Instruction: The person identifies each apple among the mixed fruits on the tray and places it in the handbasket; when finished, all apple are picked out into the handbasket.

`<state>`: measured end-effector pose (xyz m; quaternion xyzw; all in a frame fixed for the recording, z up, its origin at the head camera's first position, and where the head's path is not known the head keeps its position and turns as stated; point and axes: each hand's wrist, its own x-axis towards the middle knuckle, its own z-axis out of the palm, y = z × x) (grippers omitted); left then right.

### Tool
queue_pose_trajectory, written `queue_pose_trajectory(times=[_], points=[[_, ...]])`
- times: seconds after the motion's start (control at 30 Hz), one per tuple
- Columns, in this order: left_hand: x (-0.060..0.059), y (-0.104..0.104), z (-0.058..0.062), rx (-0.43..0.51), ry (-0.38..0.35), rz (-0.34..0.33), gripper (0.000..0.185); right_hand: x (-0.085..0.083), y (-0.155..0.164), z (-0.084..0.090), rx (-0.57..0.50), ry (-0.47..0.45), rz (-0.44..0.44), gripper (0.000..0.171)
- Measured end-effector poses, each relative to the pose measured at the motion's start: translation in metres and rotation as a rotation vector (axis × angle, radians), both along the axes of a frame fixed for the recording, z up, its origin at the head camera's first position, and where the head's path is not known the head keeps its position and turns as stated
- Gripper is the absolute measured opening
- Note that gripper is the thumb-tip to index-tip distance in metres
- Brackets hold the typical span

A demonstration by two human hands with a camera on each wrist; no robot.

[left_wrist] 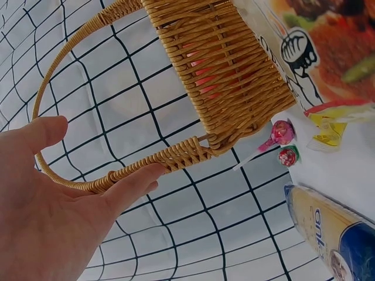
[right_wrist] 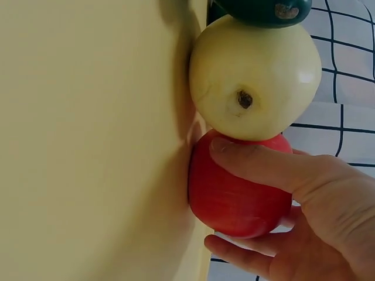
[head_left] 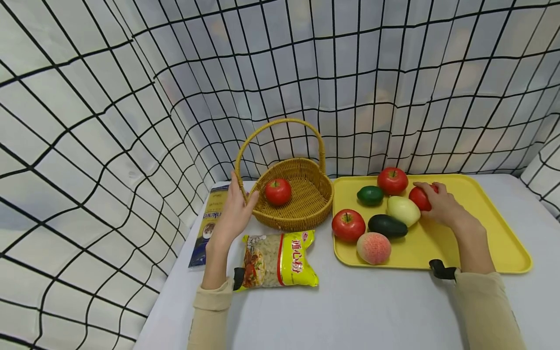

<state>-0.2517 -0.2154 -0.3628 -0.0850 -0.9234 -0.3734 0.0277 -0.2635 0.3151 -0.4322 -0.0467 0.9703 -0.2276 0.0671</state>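
My left hand [head_left: 243, 188] lies with straight fingers against the left side of a wicker basket [head_left: 306, 206], where its arched handle [left_wrist: 170, 158] meets the rim. It touches the handle without wrapping it, as the left wrist view of that hand [left_wrist: 108, 151] shows. One red apple [head_left: 277, 191] sits inside the basket. My right hand [head_left: 430, 195] curls round a red fruit [head_left: 419, 198] on the yellow tray [head_left: 490, 228]. In the right wrist view the hand [right_wrist: 212, 193] holds that red fruit [right_wrist: 246, 205] against a pale yellow fruit [right_wrist: 255, 76].
The tray also holds two red apples [head_left: 392, 181] [head_left: 348, 225], a green fruit [head_left: 370, 195], a dark avocado [head_left: 387, 225] and a peach [head_left: 374, 248]. A yellow pasta bag [head_left: 277, 260] lies in front of the basket, a blue spaghetti pack [head_left: 209, 223] to its left. Netting walls surround the table.
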Motion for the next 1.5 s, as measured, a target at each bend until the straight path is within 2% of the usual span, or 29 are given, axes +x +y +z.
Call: queue_pose_trajectory(times=[0.27,0.4,0.7,0.9,1.07,1.23,1.5], points=[[0.0,-0.002,-0.003,0.007,-0.003,-0.005,0.089,0.007,0.003,0.011,0.012,-0.032,-0.016,0.079],[0.001,-0.002,-0.005,0.007,-0.003,-0.009,0.089,0.014,0.005,0.021,-0.004,-0.013,-0.034,0.084],[0.0,-0.003,-0.002,0.002,0.013,-0.015,0.09,0.03,-0.002,0.063,-0.042,0.184,-0.063,0.084],[-0.001,-0.003,-0.001,0.0,0.008,-0.019,0.089,0.053,-0.001,0.089,-0.078,0.255,-0.113,0.091],[0.0,-0.003,-0.001,-0.008,0.006,-0.019,0.089,0.071,-0.001,0.101,-0.072,0.348,-0.151,0.089],[0.0,-0.002,-0.001,-0.017,0.014,-0.018,0.089,0.075,-0.007,0.109,-0.112,0.448,-0.144,0.091],[-0.003,-0.003,-0.002,-0.014,0.022,-0.013,0.089,0.069,-0.02,0.114,-0.179,0.456,-0.083,0.094]])
